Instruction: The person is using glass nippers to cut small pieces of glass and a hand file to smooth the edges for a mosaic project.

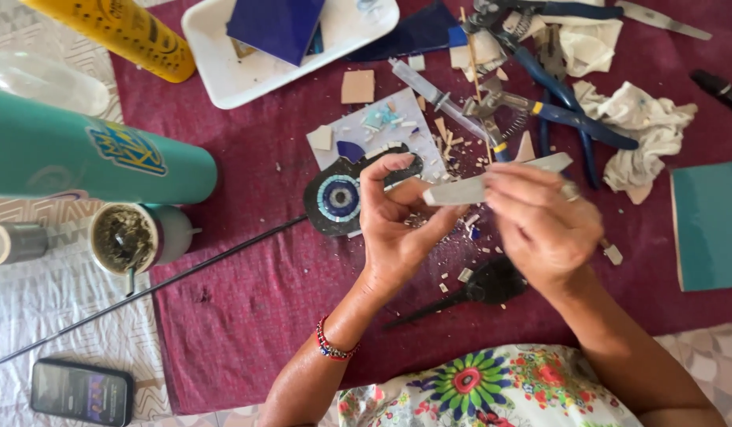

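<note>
Item, left hand (397, 229): raised over the middle of the cloth, fingers curled, thumb and forefinger pinched together near the end of a flat grey file (492, 180); what the pinch holds is too small to tell.

Item, right hand (540, 225): closed around the file's right half, a ring on one finger; the file lies nearly level, its far end pointing right and away.

Item, round dark mosaic piece (338, 202) with a blue-and-white eye at its centre: lies just left of the left hand, partly on a pale sheet (382, 130) strewn with tile chips.

Containers and labels: teal bottle (89, 154) on its side at far left, bearing a blue-and-yellow emblem; yellow can (121, 32) with dark print, far left corner; open tin of dark paste (124, 237) near the bottle; white tray (247, 75) holding a dark blue tile (275, 24), far centre.

Tools: blue-handled nippers (556, 107) and crumpled white rags (643, 134), far right; a teal tile (710, 225) at the right edge; long thin black rod (144, 292) running left; phone (81, 391), near left.

Surface: maroon cloth (247, 316) over a pale patterned covering (49, 308).
</note>
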